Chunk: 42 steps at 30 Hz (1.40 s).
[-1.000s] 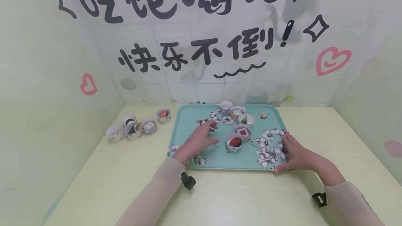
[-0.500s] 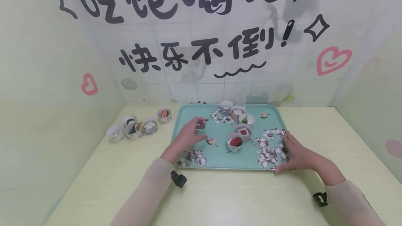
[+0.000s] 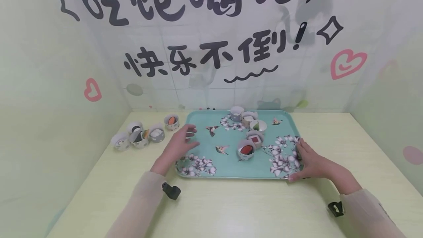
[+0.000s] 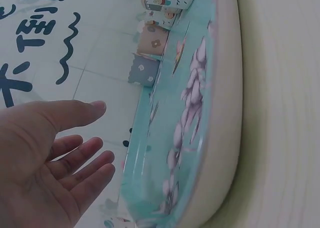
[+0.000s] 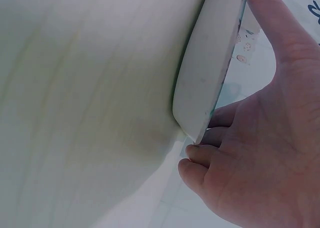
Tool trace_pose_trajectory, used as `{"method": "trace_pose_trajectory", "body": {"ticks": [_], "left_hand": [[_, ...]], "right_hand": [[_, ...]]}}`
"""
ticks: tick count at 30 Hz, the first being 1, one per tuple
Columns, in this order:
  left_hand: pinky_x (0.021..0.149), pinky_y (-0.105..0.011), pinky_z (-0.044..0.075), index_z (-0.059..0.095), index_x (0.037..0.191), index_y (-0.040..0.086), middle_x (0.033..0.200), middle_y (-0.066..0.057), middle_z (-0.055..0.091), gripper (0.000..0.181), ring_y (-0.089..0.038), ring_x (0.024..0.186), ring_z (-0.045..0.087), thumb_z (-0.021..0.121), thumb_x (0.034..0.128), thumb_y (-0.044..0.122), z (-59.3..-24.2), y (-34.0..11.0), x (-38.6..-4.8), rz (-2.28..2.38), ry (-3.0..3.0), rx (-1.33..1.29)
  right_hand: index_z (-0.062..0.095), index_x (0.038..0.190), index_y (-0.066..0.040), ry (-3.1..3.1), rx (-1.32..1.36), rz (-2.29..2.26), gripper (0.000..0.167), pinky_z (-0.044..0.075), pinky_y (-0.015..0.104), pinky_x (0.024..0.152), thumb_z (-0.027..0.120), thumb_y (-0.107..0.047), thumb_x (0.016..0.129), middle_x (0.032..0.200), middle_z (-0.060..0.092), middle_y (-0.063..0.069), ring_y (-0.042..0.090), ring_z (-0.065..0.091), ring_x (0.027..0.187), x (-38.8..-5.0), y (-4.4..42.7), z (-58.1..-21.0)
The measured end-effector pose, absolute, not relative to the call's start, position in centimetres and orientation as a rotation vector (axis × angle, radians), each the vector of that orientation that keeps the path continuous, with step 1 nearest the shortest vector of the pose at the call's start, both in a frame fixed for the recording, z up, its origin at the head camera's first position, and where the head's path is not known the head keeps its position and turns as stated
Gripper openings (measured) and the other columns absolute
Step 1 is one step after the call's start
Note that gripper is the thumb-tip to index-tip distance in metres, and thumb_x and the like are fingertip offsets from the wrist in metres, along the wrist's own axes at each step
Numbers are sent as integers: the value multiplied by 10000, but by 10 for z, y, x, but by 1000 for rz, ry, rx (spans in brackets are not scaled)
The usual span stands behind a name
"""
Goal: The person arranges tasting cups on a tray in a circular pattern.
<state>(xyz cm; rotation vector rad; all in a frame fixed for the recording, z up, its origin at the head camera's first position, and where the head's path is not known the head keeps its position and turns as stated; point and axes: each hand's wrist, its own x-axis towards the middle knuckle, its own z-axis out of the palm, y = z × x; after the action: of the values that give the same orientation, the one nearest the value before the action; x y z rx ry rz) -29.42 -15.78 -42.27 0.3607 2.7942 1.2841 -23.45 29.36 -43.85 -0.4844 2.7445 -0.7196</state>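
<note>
The teal flowered tray (image 3: 228, 164) lies on the table and bears several paper cups with small food-like pieces, among them a front cup with a red piece (image 3: 246, 150). The left hand (image 3: 176, 144) hovers over the tray's left edge, fingers apart and holding nothing; in the left wrist view this hand (image 4: 60, 158) is beside the tray (image 4: 220, 118). At the tray's front right corner, the right hand (image 3: 314, 162) grips the rim. The right wrist view has the right hand (image 5: 265, 133) with its thumb on the rim and fingers against the tray's outer side (image 5: 207, 63).
Left of the tray several more paper cups stand on the table, including one with an orange piece (image 3: 172, 121) near the tray's back left corner and one with white content (image 3: 156, 133). A wall (image 3: 205, 98) with large writing rises behind the table.
The left hand has moved left, from beside the front cups over the tray to the tray's left edge. The right hand has stayed at the corner.
</note>
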Motion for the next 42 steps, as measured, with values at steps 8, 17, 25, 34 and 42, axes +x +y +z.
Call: {"method": "trace_pose_trajectory", "body": {"ticks": [8,17,25,34,42], "left_hand": [[1119,-493,449,375,1459,-18,1427,-226,523,613,-410,1334,507,677,938,97,-422,-194,-296,1319,2831,331],[1140,-507,420,358,1472,-11,1461,-239,478,621,-426,1364,465,664,953,142,-409,-225,-290,1344,2882,228],[1146,-556,386,359,1471,-33,1508,-273,411,617,-456,1407,387,649,962,162,-404,-250,-281,1268,2998,103],[1091,-639,362,407,1431,-66,1446,-329,411,591,-502,1345,393,653,945,164,-405,-281,-272,1085,3217,11],[1123,-648,306,346,1469,-78,1484,-356,352,676,-530,1379,328,648,955,240,-398,-311,-269,1060,3248,-236]], "right_hand": [[56,1473,238,2751,-481,-707,1330,148,733,1136,894,-430,684,1543,-49,465,617,7,1437,-234,296,-439],[54,1474,237,2752,-485,-725,1331,145,734,1137,895,-425,684,1544,-50,464,616,7,1438,-234,296,-442],[62,1472,240,2753,-486,-723,1333,145,733,1139,897,-432,679,1545,-45,465,617,11,1439,-234,296,-442],[66,1467,247,2753,-495,-723,1330,147,730,1141,894,-437,682,1544,-46,467,620,15,1437,-234,295,-440],[63,1470,243,2745,-487,-736,1339,142,731,1143,897,-439,674,1546,-49,464,620,13,1437,-234,293,-439]]}}
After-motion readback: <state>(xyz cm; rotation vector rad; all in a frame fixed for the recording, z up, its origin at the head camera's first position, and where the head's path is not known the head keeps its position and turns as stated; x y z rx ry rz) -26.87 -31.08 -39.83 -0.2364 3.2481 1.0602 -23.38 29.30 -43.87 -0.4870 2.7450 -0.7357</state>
